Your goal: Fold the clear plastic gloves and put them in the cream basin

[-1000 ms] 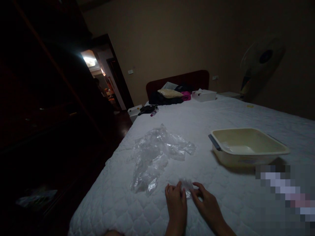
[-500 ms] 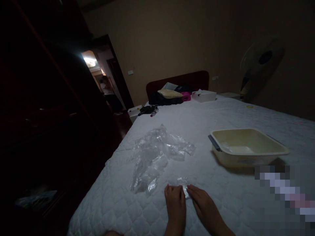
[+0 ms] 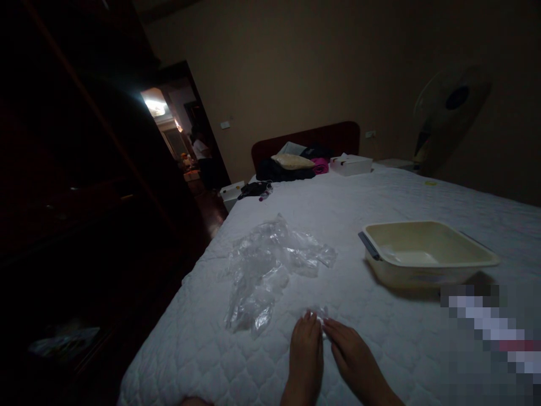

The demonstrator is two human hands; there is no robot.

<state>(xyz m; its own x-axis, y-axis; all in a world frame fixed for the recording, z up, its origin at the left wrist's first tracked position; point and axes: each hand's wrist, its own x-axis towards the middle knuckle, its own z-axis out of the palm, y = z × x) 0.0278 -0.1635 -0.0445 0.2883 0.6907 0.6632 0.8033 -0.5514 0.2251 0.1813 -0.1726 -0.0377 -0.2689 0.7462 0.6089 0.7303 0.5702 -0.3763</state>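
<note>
A small folded clear plastic bag (image 3: 322, 311) lies on the white quilted bed cover at the front, mostly hidden beneath my fingers. My left hand (image 3: 307, 341) presses down on it from the left, fingers close together. From the right, my right hand (image 3: 347, 345) meets it, its fingertips closed on the plastic's edge. The two hands almost touch at the fingertips. Just beyond them, to the left, spreads a crumpled heap of clear plastic bags (image 3: 270, 256).
To the right stands a cream plastic basin (image 3: 431, 273) with grey handles and a bit of clear plastic inside. Clothes and a cushion (image 3: 292, 162) lie by the headboard, near a white box (image 3: 350, 164). A fan (image 3: 456, 98) stands at right. One person (image 3: 202, 152) is in the doorway.
My left hand has shifted slightly right and forward over the small plastic bag, covering more of it. My right hand has barely moved. The person in the doorway has shifted right.
</note>
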